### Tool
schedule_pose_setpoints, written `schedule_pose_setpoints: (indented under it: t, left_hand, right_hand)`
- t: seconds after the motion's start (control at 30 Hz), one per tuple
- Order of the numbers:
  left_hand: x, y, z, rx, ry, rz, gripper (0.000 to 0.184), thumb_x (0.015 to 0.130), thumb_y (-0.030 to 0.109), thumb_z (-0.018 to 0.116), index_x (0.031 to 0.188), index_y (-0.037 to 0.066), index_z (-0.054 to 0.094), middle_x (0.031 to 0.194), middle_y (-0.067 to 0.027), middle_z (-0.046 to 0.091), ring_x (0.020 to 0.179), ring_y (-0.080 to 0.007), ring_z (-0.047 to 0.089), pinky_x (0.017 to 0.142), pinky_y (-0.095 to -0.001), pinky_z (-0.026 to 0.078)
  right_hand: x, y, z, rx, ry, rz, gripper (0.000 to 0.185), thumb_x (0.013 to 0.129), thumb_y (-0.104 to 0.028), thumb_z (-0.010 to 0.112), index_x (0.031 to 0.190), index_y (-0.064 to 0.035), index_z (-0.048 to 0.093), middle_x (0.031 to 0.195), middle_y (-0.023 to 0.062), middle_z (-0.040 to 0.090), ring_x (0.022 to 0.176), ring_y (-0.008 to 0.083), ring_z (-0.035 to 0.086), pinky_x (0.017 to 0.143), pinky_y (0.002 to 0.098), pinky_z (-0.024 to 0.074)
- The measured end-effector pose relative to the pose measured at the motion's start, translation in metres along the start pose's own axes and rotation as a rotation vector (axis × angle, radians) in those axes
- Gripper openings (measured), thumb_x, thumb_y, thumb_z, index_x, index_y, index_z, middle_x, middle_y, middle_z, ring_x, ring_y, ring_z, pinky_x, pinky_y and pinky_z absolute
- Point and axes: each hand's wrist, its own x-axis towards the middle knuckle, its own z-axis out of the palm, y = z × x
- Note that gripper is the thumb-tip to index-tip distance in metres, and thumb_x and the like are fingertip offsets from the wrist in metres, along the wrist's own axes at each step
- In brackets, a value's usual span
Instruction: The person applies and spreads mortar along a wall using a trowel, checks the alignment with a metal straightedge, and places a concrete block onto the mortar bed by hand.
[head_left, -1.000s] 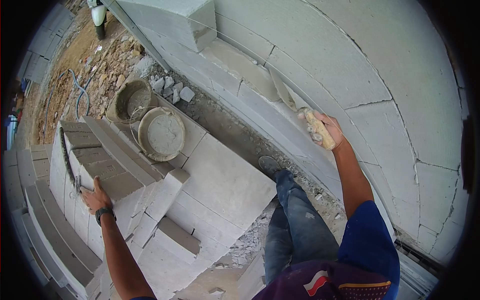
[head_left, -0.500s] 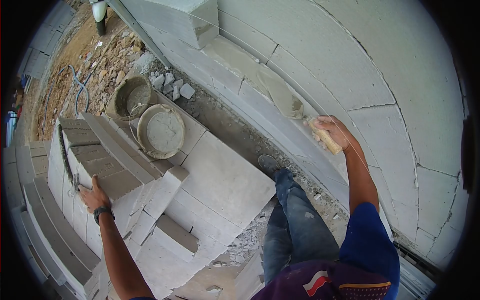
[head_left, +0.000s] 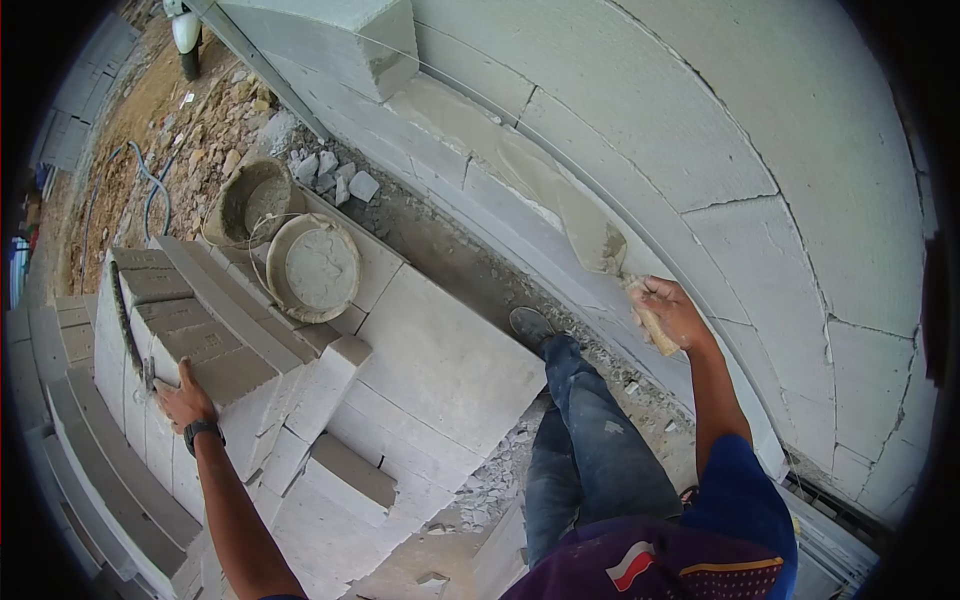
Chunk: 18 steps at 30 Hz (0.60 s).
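Note:
My right hand (head_left: 668, 312) is wrapped round the pale wooden handle of a trowel (head_left: 592, 236). The trowel's blade, coated in wet mortar, lies over the mortar bed (head_left: 450, 110) on top of the low block wall. At the left, my left hand (head_left: 187, 402) rests on a stack of grey blocks (head_left: 205, 350), with the thumb spread from the fingers. Beside its fingertips is a small metal piece (head_left: 149, 374) at the end of a dark strip; I cannot tell what it is.
Two mortar buckets stand on the blocks, one pale and filled (head_left: 318, 268), the other darker (head_left: 258, 205). A thin string (head_left: 470, 75) runs along the wall. A large block (head_left: 340, 45) sits at the wall's far end. Rubble (head_left: 330, 175) lies beyond the buckets.
My right hand and the trowel have moved toward me along the wall, drawing the blade over the mortar. My left hand stays on the blocks.

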Motion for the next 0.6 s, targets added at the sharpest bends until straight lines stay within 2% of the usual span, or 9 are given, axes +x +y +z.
schedule_pose_setpoints:
  t: [0.1,0.23,0.47,0.6]
  left_hand:
    - [-0.001,0.002,-0.003,0.002,-0.012,0.0,0.101,0.085,0.075,0.051,0.159,0.01,0.031,0.164,-0.0176,0.03,0.15,-0.0333,0.03,0.119,-0.0593,0.021]
    - [0.0,0.0,0.0,0.013,-0.003,0.006,0.101,0.085,0.076,0.051,0.159,0.01,0.031,0.164,-0.0171,0.03,0.15,-0.033,0.03,0.119,-0.0594,0.021]
    - [-0.001,0.0,0.001,0.002,0.006,0.003,0.102,0.085,0.076,0.052,0.159,0.01,0.03,0.164,-0.0166,0.031,0.151,-0.033,0.029,0.119,-0.0592,0.02]
    - [-0.005,0.006,-0.008,0.001,-0.028,-0.014,0.101,0.085,0.076,0.052,0.159,0.01,0.031,0.164,-0.0164,0.03,0.151,-0.0327,0.029,0.119,-0.0588,0.021]
  right_hand:
    - [-0.011,0.018,-0.006,-0.039,0.026,-0.021,0.03,0.099,-0.019,0.063,0.12,0.0014,0.061,0.079,0.005,0.062,0.064,0.0108,0.06,0.05,0.0279,0.0494]
    - [-0.026,0.031,0.009,0.037,0.072,-0.086,0.022,0.1,-0.024,0.063,0.11,-0.0042,0.063,0.072,0.0029,0.06,0.054,0.0112,0.056,0.047,0.0271,0.0473]
    - [0.017,0.065,0.07,0.335,0.054,-0.085,0.028,0.101,-0.027,0.062,0.119,-0.005,0.062,0.072,0.0054,0.06,0.053,0.0141,0.057,0.047,0.0287,0.0482]
    - [-0.014,0.094,0.099,0.45,-0.063,-0.072,0.029,0.101,-0.022,0.059,0.122,-0.0026,0.06,0.074,0.007,0.059,0.053,0.0147,0.056,0.048,0.0293,0.0488]
